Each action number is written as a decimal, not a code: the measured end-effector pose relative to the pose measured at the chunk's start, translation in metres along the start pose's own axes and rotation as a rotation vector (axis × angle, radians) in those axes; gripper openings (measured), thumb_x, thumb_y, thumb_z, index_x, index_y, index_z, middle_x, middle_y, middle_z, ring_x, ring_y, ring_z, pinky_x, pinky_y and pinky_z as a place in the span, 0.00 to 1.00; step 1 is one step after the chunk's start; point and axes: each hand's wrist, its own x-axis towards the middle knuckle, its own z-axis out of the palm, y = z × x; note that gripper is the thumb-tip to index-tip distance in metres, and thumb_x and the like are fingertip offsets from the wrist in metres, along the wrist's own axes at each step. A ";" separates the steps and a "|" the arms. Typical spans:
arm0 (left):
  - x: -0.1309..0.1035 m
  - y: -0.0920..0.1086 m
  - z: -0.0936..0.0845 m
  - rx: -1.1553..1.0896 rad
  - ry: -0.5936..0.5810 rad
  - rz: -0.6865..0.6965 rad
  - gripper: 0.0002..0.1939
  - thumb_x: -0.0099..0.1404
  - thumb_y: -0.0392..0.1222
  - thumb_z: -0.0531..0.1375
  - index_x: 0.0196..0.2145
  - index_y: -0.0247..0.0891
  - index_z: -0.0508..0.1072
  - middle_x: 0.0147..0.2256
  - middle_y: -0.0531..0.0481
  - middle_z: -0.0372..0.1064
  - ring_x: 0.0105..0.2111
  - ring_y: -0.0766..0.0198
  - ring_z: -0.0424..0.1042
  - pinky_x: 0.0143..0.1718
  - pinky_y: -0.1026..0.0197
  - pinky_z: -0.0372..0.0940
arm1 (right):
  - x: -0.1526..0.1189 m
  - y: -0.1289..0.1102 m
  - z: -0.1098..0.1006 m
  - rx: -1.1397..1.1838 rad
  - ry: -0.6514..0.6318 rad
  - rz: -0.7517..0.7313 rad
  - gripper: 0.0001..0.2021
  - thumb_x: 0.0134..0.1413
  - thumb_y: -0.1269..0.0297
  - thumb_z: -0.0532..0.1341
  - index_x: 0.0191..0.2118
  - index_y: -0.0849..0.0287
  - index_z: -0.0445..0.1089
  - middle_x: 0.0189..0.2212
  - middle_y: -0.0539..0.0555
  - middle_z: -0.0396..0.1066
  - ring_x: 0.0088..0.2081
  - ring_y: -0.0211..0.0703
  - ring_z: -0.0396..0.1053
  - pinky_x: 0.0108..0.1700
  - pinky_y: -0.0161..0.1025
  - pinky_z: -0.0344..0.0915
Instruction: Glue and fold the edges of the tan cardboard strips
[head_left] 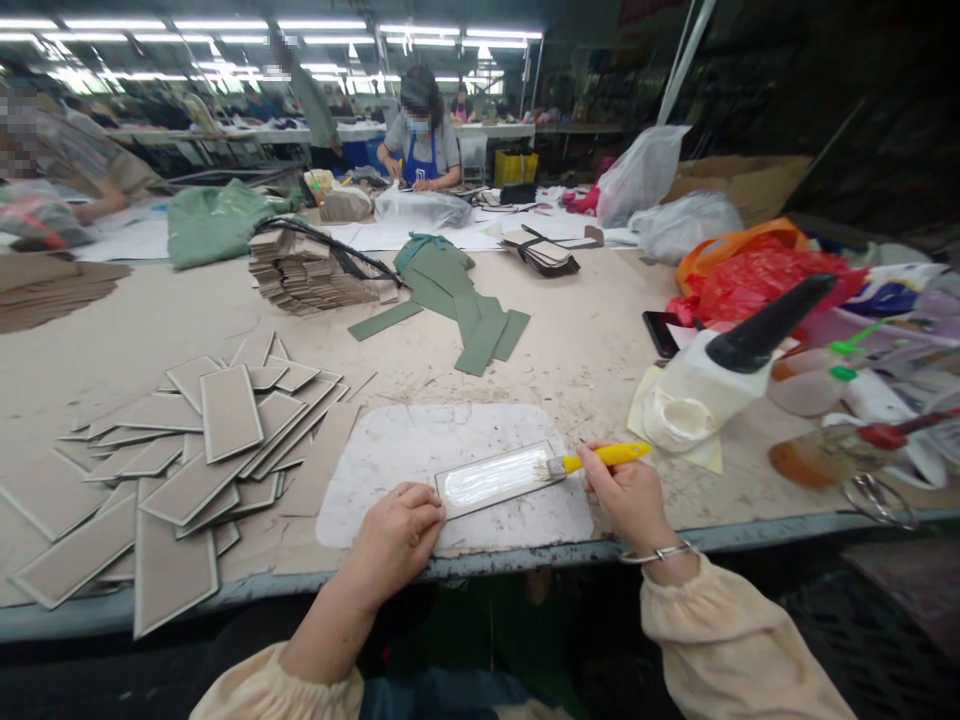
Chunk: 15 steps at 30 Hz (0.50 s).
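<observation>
A flat rectangular piece (pixel 487 487) with wet white glue over most of its face lies on a white board (pixel 375 440) at the table's front edge. My left hand (pixel 401 525) pinches the piece's left end, fingers together. In my right hand (pixel 622 490) is a paintbrush (pixel 611 455) with a yellow handle, its bristles touching the glue near the right end. To the left lies a loose heap of beige panels with pale borders (pixel 232 412). Several green strips (pixel 480 325) are spread beyond the board.
At right stands a white bottle with a black nozzle (pixel 712 385), near a squeeze bottle of amber liquid (pixel 817 455) and a phone (pixel 660 333). Red plastic bags (pixel 772 275) lie behind. A bundled stack of beige pieces (pixel 307 265) sits farther back. Across the table a co-worker (pixel 424 145) works.
</observation>
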 end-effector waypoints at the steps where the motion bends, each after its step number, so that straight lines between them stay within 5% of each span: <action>1: 0.000 0.000 0.000 0.003 0.001 0.003 0.10 0.65 0.36 0.54 0.31 0.39 0.75 0.35 0.48 0.72 0.40 0.60 0.68 0.41 0.58 0.67 | 0.001 0.002 -0.002 -0.019 0.010 -0.003 0.24 0.57 0.50 0.53 0.16 0.58 0.69 0.24 0.54 0.75 0.24 0.40 0.71 0.29 0.35 0.64; 10: 0.001 0.002 -0.002 0.013 -0.017 -0.029 0.09 0.63 0.35 0.55 0.30 0.41 0.75 0.37 0.49 0.71 0.39 0.61 0.68 0.41 0.59 0.67 | 0.002 0.000 -0.011 -0.050 0.068 -0.003 0.20 0.59 0.50 0.52 0.31 0.59 0.73 0.16 0.50 0.69 0.22 0.42 0.69 0.29 0.37 0.63; 15: 0.000 0.007 -0.006 0.019 -0.021 -0.046 0.09 0.61 0.33 0.55 0.29 0.40 0.74 0.37 0.49 0.71 0.40 0.61 0.68 0.42 0.58 0.66 | 0.003 0.002 -0.015 -0.110 0.073 -0.025 0.22 0.55 0.45 0.51 0.29 0.57 0.73 0.17 0.52 0.70 0.23 0.47 0.71 0.27 0.40 0.62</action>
